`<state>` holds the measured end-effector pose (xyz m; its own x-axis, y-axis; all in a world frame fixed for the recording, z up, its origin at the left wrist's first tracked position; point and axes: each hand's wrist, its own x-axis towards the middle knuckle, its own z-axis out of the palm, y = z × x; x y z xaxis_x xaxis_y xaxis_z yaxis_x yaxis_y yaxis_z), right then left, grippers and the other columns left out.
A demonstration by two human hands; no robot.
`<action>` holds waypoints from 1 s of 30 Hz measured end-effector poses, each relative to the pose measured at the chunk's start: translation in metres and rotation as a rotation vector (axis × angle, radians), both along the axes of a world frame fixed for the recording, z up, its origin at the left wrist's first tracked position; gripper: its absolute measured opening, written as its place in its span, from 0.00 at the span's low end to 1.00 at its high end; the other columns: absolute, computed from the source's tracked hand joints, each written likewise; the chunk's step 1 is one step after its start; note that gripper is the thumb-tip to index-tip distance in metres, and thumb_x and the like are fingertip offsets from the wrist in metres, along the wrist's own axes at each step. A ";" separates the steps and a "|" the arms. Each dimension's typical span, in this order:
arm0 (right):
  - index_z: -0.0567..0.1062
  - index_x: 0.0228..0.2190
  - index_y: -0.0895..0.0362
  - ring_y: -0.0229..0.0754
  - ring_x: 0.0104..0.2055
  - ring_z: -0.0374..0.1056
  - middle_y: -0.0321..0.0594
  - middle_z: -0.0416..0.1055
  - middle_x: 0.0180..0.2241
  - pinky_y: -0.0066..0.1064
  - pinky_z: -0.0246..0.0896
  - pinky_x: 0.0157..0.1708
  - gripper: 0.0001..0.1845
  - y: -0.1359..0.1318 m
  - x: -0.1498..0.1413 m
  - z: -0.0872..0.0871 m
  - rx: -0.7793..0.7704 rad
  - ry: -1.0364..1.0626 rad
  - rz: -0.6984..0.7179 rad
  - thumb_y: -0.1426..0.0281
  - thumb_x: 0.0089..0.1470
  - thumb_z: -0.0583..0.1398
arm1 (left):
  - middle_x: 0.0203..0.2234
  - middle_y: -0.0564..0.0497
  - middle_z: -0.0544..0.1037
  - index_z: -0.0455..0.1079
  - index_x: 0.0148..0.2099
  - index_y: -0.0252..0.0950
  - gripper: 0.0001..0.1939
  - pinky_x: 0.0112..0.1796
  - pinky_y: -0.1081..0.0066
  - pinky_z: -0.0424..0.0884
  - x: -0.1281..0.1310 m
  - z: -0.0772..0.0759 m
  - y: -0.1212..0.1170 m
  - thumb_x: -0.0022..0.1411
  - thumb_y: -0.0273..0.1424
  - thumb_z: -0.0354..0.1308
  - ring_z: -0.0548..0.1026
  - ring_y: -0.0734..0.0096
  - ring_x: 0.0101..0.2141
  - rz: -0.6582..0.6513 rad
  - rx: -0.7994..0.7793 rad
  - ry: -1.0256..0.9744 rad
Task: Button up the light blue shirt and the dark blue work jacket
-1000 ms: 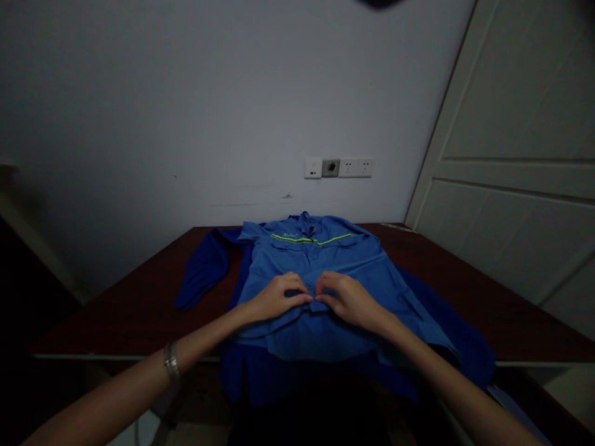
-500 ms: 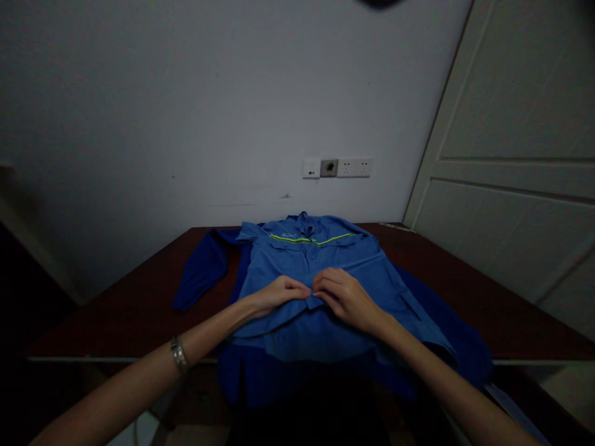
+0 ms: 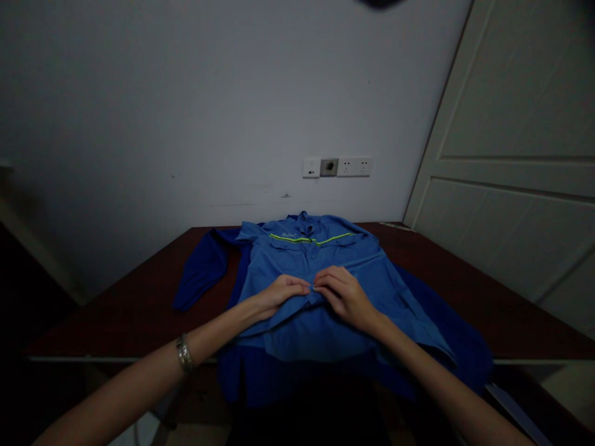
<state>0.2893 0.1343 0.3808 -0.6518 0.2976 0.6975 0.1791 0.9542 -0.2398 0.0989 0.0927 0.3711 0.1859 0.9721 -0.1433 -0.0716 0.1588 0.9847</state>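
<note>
A light blue work shirt (image 3: 274, 266) with a yellow-green chest stripe lies front up, its collar toward the wall. My left hand (image 3: 283, 293) pinches the shirt's front edge near the middle. Close against it, my right hand (image 3: 341, 294) pinches the same front placket from the other side, thumb and fingers together. The cloth between them is lifted a little; any button there is too small to make out. Beneath the shirt lies a darker blue garment (image 3: 202, 269), one sleeve spread out to the left.
A dark red-brown table (image 3: 144, 291) carries the clothes, which hang over its front edge. Behind it is a pale wall with sockets (image 3: 354, 167). A white panelled door (image 3: 506, 161) stands at the right. A metal bracelet (image 3: 184, 353) circles my left wrist.
Both hands have stayed at the shirt front, with only slight finger shifts. The right hand has moved slightly, and the pinched cloth is raised a touch.
</note>
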 end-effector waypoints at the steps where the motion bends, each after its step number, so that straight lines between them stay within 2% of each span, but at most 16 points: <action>1: 0.70 0.33 0.57 0.40 0.39 0.63 0.43 0.70 0.36 0.34 0.54 0.41 0.09 0.000 0.000 -0.001 -0.009 0.012 -0.004 0.71 0.58 0.51 | 0.20 0.54 0.74 0.74 0.32 0.30 0.11 0.26 0.78 0.61 0.000 -0.001 0.001 0.44 0.31 0.64 0.65 0.81 0.20 0.007 0.005 -0.007; 5: 0.71 0.34 0.57 0.40 0.40 0.62 0.43 0.69 0.36 0.34 0.54 0.40 0.08 0.002 -0.001 -0.002 -0.009 -0.020 -0.036 0.70 0.57 0.51 | 0.20 0.54 0.73 0.73 0.31 0.29 0.10 0.26 0.78 0.61 0.000 -0.007 0.002 0.44 0.29 0.63 0.65 0.81 0.21 0.050 0.012 -0.026; 12: 0.71 0.34 0.57 0.45 0.40 0.57 0.44 0.67 0.38 0.35 0.52 0.38 0.07 -0.011 -0.005 0.012 0.242 -0.371 -0.186 0.75 0.55 0.53 | 0.17 0.55 0.72 0.70 0.26 0.29 0.06 0.24 0.76 0.60 0.005 -0.009 -0.001 0.43 0.28 0.60 0.65 0.79 0.19 0.037 -0.088 -0.026; 15: 0.70 0.36 0.59 0.45 0.40 0.57 0.45 0.67 0.36 0.35 0.51 0.38 0.09 -0.014 -0.007 0.017 0.316 -0.473 -0.199 0.78 0.53 0.53 | 0.17 0.55 0.71 0.69 0.24 0.29 0.07 0.24 0.76 0.59 0.008 -0.006 -0.002 0.42 0.28 0.61 0.65 0.79 0.19 0.050 -0.080 -0.020; 17: 0.70 0.36 0.59 0.45 0.39 0.57 0.44 0.67 0.35 0.36 0.51 0.38 0.11 -0.015 -0.008 0.019 0.309 -0.500 -0.177 0.80 0.51 0.53 | 0.18 0.54 0.72 0.69 0.25 0.29 0.08 0.25 0.76 0.60 0.009 -0.004 -0.002 0.42 0.30 0.62 0.66 0.78 0.20 0.049 -0.080 -0.022; 21: 0.69 0.38 0.57 0.43 0.39 0.58 0.43 0.68 0.35 0.34 0.51 0.38 0.14 -0.012 -0.006 0.020 0.168 -0.423 -0.148 0.82 0.51 0.52 | 0.19 0.54 0.73 0.70 0.25 0.29 0.09 0.26 0.76 0.60 0.007 -0.003 -0.002 0.42 0.30 0.63 0.67 0.79 0.21 0.053 -0.061 -0.013; 26: 0.68 0.41 0.55 0.40 0.38 0.62 0.39 0.69 0.34 0.30 0.54 0.37 0.15 -0.006 -0.005 0.014 -0.138 -0.215 -0.070 0.78 0.50 0.55 | 0.21 0.53 0.75 0.73 0.29 0.29 0.11 0.30 0.75 0.63 0.004 0.001 -0.003 0.41 0.31 0.65 0.69 0.77 0.23 -0.018 -0.046 0.053; 30: 0.68 0.40 0.55 0.36 0.29 0.62 0.34 0.71 0.28 0.27 0.55 0.31 0.16 0.001 -0.008 0.009 -0.405 -0.060 -0.054 0.77 0.46 0.58 | 0.20 0.53 0.74 0.74 0.30 0.29 0.13 0.28 0.75 0.62 0.006 0.008 -0.005 0.41 0.33 0.65 0.68 0.77 0.22 -0.019 -0.088 0.119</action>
